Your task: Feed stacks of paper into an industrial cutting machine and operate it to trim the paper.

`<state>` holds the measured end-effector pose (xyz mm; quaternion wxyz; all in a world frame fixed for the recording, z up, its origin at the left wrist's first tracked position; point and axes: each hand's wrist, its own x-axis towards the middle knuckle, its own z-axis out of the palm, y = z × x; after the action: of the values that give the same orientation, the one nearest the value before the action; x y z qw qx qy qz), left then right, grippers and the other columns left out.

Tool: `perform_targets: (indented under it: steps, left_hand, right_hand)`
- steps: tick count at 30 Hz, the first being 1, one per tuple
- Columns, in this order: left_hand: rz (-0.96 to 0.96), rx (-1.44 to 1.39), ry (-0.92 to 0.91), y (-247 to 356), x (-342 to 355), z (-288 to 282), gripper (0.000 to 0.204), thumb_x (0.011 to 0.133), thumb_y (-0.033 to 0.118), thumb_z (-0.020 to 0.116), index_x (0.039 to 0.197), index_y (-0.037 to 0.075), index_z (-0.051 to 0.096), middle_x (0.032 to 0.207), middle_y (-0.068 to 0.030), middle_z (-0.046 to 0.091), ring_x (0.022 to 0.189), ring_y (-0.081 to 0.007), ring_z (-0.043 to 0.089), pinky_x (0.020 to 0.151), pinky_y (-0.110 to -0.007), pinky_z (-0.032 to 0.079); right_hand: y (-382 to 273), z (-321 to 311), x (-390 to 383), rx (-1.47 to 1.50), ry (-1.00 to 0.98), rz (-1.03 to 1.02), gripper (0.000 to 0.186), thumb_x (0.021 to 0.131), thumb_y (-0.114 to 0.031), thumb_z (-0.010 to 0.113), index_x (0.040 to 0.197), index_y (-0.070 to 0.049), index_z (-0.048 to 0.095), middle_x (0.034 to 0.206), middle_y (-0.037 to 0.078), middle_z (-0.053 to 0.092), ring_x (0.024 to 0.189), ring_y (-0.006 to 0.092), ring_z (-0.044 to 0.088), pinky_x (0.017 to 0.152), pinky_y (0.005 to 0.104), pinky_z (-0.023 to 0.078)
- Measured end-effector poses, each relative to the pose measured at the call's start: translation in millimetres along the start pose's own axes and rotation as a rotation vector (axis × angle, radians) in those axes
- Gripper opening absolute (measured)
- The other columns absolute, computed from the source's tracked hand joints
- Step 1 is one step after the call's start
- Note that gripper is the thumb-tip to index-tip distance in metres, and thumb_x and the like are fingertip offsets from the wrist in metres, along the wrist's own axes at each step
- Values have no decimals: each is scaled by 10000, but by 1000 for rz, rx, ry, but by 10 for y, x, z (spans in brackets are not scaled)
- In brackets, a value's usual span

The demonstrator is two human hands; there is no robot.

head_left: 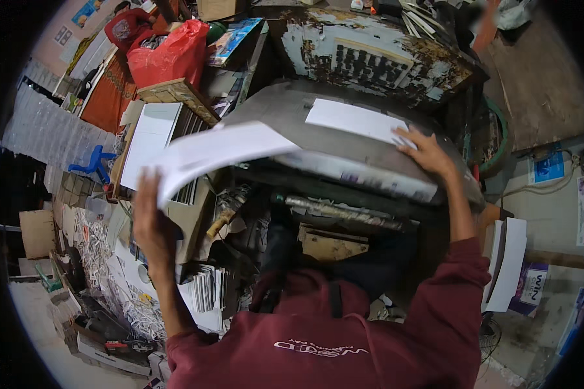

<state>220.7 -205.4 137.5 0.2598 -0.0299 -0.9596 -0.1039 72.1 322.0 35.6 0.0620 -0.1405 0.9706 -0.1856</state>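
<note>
My left hand point(154, 220) grips one end of a long white sheet of paper point(230, 148), blurred by motion, which bows up and across to the grey machine table. Its fingers are closed at the sheet's edge. On the dark grey tabletop point(266, 107) lies a second white piece of paper point(350, 120), long and narrow. My right hand point(425, 152) rests on the right end of that paper with its fingers spread. A stack of white sheets point(150, 139) stands just beyond my left hand.
A rusty, peeling metal panel point(376, 61) rises behind the tabletop. Far left stand a red plastic bag point(169, 55) and a blue plastic object point(95, 162). Paper shreds point(130, 292) litter the floor at left. White boards point(507, 262) stand by my right elbow.
</note>
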Motion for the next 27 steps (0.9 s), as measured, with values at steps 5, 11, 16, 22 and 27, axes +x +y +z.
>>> perform_targets:
  steps: [5, 11, 16, 22, 27]
  left_hand:
    - [-164, 332, 168, -1295, -24, 360, 663, 803, -19, 472, 1434, 178, 418, 1400, -281, 417, 1323, -447, 360, 1108, -470, 278]
    - [-293, 382, -49, -2253, -143, 1643, 597, 836, 33, 470, 1422, 106, 384, 1318, -367, 425, 1229, -561, 376, 1090, -534, 288]
    - [-407, 333, -42, -2369, -335, 1488, 567, 925, 306, 527, 1441, 133, 365, 1393, -355, 346, 1283, -563, 314, 1081, -581, 270]
    - [-930, 269, -314, -1995, -78, 1213, 1228, 710, 852, 460, 1487, -21, 86, 1176, -386, 539, 1071, -476, 580, 871, -531, 482]
    - [-373, 622, -655, -3024, -506, 1738, 657, 902, 332, 567, 1449, 486, 236, 924, -266, 635, 687, -372, 651, 571, -444, 524]
  right_hand:
    - [-327, -695, 182, 416, 317, 69, 414, 956, -274, 565, 1351, -155, 529, 1395, 97, 508, 1321, 246, 438, 1060, 342, 354]
    - [266, -626, -876, 344, 388, 177, 419, 972, -261, 548, 1359, -103, 518, 1371, 110, 524, 1269, 203, 481, 1042, 339, 377]
    - [880, -361, -2093, 49, 484, 649, 488, 947, -264, 578, 1348, -2, 485, 1324, 207, 537, 1248, 296, 497, 1039, 355, 371]
    - [1107, -90, -3863, -454, 174, 1870, 949, 761, -532, 713, 1386, 84, 349, 1432, 282, 367, 1350, 382, 343, 1052, 441, 357]
    - [2137, 657, -5837, -337, 860, 1082, 321, 936, -111, 472, 1204, 55, 528, 1132, 255, 610, 1047, 380, 582, 898, 411, 462]
